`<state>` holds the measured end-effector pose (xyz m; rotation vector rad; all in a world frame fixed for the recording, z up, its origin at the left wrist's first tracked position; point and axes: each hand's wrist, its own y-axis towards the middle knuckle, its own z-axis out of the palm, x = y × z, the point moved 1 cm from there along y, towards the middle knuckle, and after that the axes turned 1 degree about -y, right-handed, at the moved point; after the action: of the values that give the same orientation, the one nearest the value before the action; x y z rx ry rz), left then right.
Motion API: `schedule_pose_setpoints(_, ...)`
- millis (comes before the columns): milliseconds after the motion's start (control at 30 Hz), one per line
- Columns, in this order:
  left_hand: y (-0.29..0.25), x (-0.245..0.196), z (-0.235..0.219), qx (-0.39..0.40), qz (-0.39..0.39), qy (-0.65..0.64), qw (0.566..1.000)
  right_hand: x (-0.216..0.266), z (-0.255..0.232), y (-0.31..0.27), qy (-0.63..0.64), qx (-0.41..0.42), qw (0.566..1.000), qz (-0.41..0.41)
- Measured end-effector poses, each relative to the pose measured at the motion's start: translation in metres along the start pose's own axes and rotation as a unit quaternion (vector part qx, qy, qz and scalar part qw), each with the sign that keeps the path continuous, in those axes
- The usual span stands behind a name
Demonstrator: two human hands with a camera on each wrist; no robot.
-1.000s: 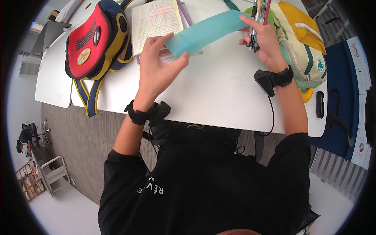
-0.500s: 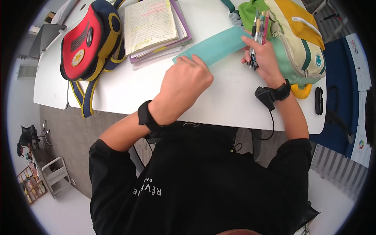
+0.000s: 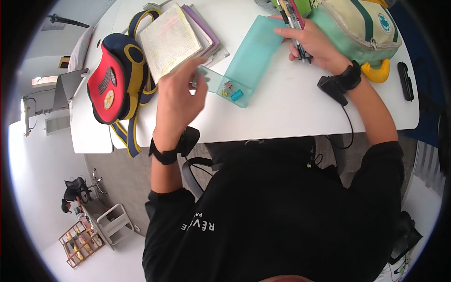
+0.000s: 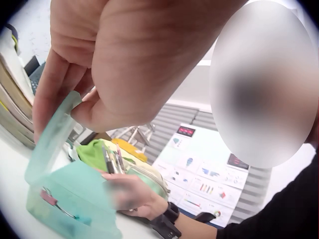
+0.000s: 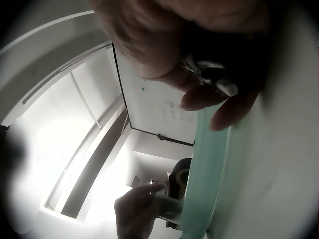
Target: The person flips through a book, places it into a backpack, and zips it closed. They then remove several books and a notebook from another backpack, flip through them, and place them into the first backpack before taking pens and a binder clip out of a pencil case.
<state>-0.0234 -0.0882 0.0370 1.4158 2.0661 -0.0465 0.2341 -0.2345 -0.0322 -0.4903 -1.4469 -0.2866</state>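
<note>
A long translucent teal case [image 3: 253, 47] lies on the white table, its small end lid [image 3: 210, 80] swung up at the near left. Binder clips [image 3: 236, 95] sit inside that end; a pink one [image 4: 49, 197] shows in the left wrist view. My left hand [image 3: 181, 96] pinches the lid between thumb and fingers, plain in the left wrist view. My right hand [image 3: 319, 44] grips a bundle of pens [image 3: 293, 23], its thumb and fingers beside the case's far end. In the right wrist view the right hand [image 5: 199, 55] is dark, with pen ends between its fingers.
Stacked notebooks [image 3: 171, 42] lie at the back left beside a red and navy bag [image 3: 110, 84]. A green and cream backpack [image 3: 361, 33] is at the back right. A black case [image 3: 405, 81] rests near the table's right edge [image 3: 417, 105].
The case's near end has come down toward the table and its end lid is now open, showing the clips. My left hand has moved left; the head view has turned.
</note>
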Motion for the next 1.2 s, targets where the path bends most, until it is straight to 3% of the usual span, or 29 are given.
schedule_pose_setpoints(33,-0.004,0.008,0.001,0.004,-0.001,0.003,1.000,0.004,0.000,-0.001,0.005,0.000,1.000,0.001)
schedule_pose_setpoints(100,-0.012,0.026,0.006,-0.062,-0.078,-0.122,0.987,0.011,-0.001,-0.002,-0.172,0.001,0.985,-0.018)
schedule_pose_setpoints(133,-0.015,0.031,0.008,-0.073,-0.077,-0.128,0.986,0.010,0.003,-0.003,-0.171,0.001,0.985,-0.014)
schedule_pose_setpoints(200,-0.023,0.045,0.015,-0.078,-0.075,-0.136,0.985,0.010,0.010,-0.005,-0.356,-0.095,0.929,-0.016)
schedule_pose_setpoints(267,-0.025,0.049,0.017,-0.081,-0.073,-0.143,0.984,0.010,0.010,-0.002,-0.361,-0.082,0.929,-0.011)
schedule_pose_setpoints(300,-0.025,0.046,0.016,-0.071,-0.060,-0.073,0.993,0.011,0.009,-0.001,-0.366,-0.071,0.928,-0.010)
schedule_pose_setpoints(367,-0.024,0.042,0.015,-0.058,-0.047,-0.006,0.997,0.014,0.011,-0.002,-0.355,-0.064,0.933,-0.009)
schedule_pose_setpoints(433,-0.022,0.036,0.015,-0.045,0.103,0.195,0.974,0.015,0.011,-0.002,-0.343,-0.057,0.938,-0.009)
schedule_pose_setpoints(500,-0.021,0.027,0.013,-0.044,0.106,0.144,0.983,0.014,0.011,-0.004,-0.296,-0.038,0.952,-0.066)
schedule_pose_setpoints(567,-0.014,0.017,0.008,0.001,0.199,0.071,0.977,0.022,0.008,-0.006,-0.238,-0.041,0.970,-0.021)
schedule_pose_setpoints(633,-0.008,0.008,0.004,0.034,0.196,0.057,0.978,0.024,0.005,-0.005,-0.177,-0.045,0.983,0.025)
schedule_pose_setpoints(767,0.005,0.003,0.004,0.130,0.255,0.191,0.939,0.016,0.001,-0.001,-0.103,-0.022,0.994,0.004)
schedule_pose_setpoints(833,0.011,0.005,0.009,0.251,0.225,0.172,0.926,0.015,0.001,-0.002,-0.085,-0.018,0.996,0.001)
schedule_pose_setpoints(867,0.015,0.005,0.010,0.272,0.223,0.142,0.925,0.018,0.002,-0.002,-0.094,-0.022,0.995,0.011)
schedule_pose_setpoints(1000,0.027,0.010,0.017,0.296,0.233,0.098,0.921,0.018,0.003,0.001,-0.090,-0.015,0.995,0.037)
schedule_pose_setpoints(1067,0.034,0.003,0.016,0.346,0.201,0.074,0.914,0.024,0.000,-0.001,-0.091,-0.004,0.996,0.026)
schedule_pose_setpoints(1200,0.034,0.007,0.026,0.332,0.248,0.035,0.909,0.019,-0.001,0.000,-0.076,0.004,0.997,0.022)
